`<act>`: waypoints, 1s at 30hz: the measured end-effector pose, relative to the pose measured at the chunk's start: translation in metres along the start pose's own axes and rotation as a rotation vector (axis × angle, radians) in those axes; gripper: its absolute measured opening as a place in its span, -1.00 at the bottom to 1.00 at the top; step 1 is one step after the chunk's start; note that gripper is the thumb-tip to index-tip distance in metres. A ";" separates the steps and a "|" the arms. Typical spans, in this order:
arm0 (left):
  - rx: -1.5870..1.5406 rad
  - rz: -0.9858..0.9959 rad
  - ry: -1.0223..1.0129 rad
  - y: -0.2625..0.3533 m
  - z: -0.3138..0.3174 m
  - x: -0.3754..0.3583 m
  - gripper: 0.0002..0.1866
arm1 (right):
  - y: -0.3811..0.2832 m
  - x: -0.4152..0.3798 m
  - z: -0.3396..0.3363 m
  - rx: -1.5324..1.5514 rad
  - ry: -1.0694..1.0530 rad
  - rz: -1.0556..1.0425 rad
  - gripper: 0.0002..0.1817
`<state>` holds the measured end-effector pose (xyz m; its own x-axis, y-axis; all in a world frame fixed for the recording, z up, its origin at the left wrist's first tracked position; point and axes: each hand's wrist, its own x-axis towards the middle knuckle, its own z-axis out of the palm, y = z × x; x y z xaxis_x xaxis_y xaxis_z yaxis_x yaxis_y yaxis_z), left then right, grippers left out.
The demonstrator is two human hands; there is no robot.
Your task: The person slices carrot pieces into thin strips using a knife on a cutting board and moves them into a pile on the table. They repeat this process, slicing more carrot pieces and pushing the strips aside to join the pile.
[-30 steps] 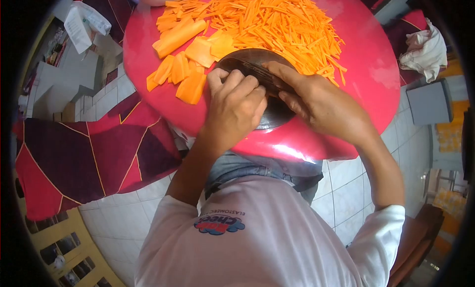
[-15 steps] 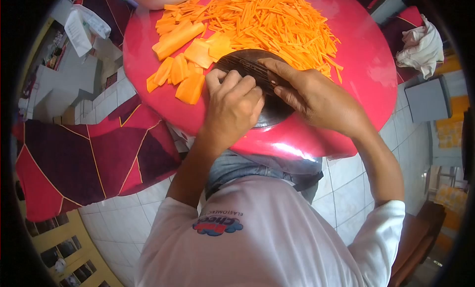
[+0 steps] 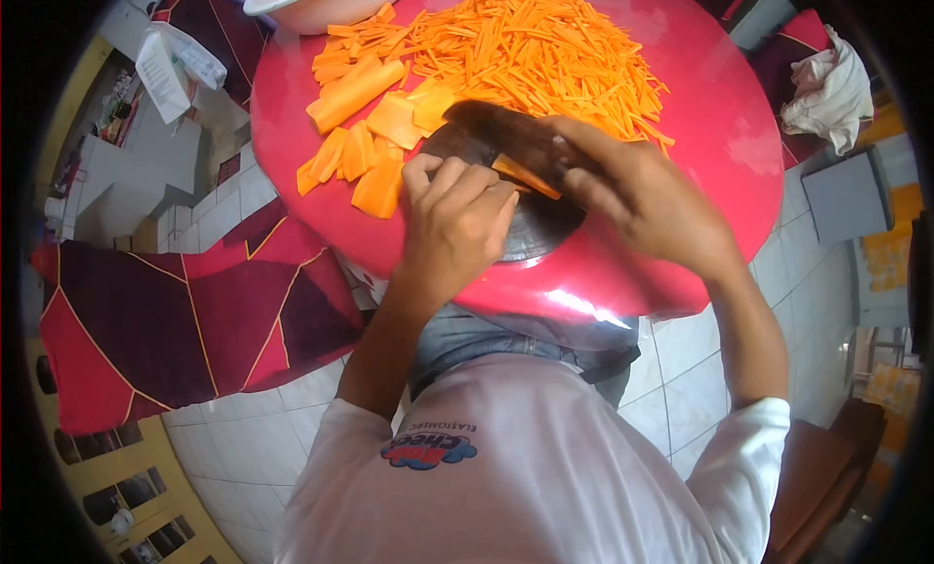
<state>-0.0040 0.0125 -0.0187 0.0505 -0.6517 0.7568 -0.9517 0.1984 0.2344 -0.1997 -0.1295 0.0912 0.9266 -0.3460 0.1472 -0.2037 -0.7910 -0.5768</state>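
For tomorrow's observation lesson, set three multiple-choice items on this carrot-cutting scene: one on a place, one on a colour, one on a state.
1. Where is the pile of carrot strips?
A. on the floor
B. on the far side of the table
C. in the bowl

2. What colour is the table?
A. red
B. green
C. white

3. What state is the right hand in?
A. gripping a knife
B. open and empty
C. resting on the cloth

Answers: 1 B, strips lie beyond the hands; 2 A, glossy red top; 3 A, fingers wrap the knife above a carrot slice.

Home kitchen/dining spot: white tiled floor (image 3: 681,369), red table (image 3: 720,136) w/ cut carrot strips (image 3: 545,48), patterned cloth (image 3: 175,321).
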 end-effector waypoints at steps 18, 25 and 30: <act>-0.110 -0.244 0.179 -0.013 -0.021 0.003 -0.72 | 0.068 0.047 -0.014 -0.072 0.146 -0.079 -0.64; 0.115 -0.058 -0.324 -0.095 -0.045 0.040 -0.60 | 0.088 0.063 0.002 0.426 0.279 0.137 -0.58; 0.234 0.014 -0.610 -0.116 -0.038 0.058 -0.65 | 0.096 0.054 0.003 0.548 0.292 0.188 -0.58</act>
<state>0.1212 -0.0208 0.0213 -0.0777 -0.9623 0.2606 -0.9953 0.0903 0.0364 -0.1685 -0.2226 0.0416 0.7511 -0.6375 0.1716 -0.0918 -0.3583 -0.9291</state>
